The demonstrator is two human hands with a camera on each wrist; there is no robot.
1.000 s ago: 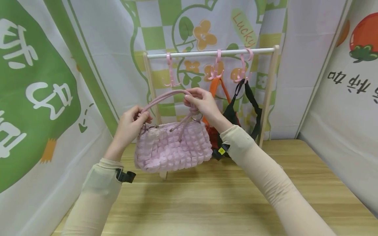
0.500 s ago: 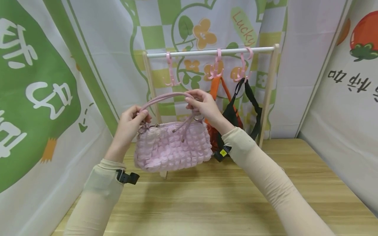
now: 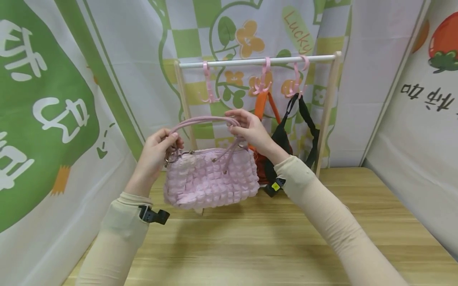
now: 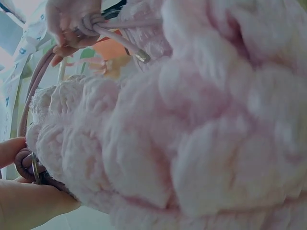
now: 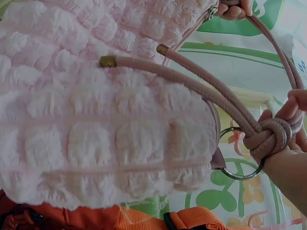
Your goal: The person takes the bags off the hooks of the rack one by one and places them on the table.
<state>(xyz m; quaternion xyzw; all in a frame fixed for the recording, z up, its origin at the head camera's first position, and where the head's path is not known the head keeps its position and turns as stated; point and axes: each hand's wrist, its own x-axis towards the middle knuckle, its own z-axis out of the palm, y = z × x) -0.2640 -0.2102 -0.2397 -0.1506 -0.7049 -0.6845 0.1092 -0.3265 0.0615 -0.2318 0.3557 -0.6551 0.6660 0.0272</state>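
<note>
A pink puffy handbag (image 3: 211,178) hangs in the air above the wooden table, its zipped top facing up. My left hand (image 3: 155,153) pinches the left end of its double cord handle (image 3: 204,119), beside a metal ring. At the handle's right end my right hand (image 3: 252,131) grips the cords near their knot. That knot (image 5: 268,136) shows clearly in the right wrist view, tied through a dark ring (image 5: 240,175), with two metal-tipped cord ends lying across the bag. In the left wrist view the puffy fabric (image 4: 144,143) fills most of the picture.
Behind the bag stands a rack with a metal rail (image 3: 229,62). Pink hooks hang from it; the left hook (image 3: 208,85) bears nothing. An orange strap (image 3: 260,107) and a black bag (image 3: 282,135) hang at the right. Printed cloth walls surround the wooden table (image 3: 229,246).
The right hand has shifted slightly right and down along with its end of the handle. The bag stays at nearly the same height, and the head view has moved a little.
</note>
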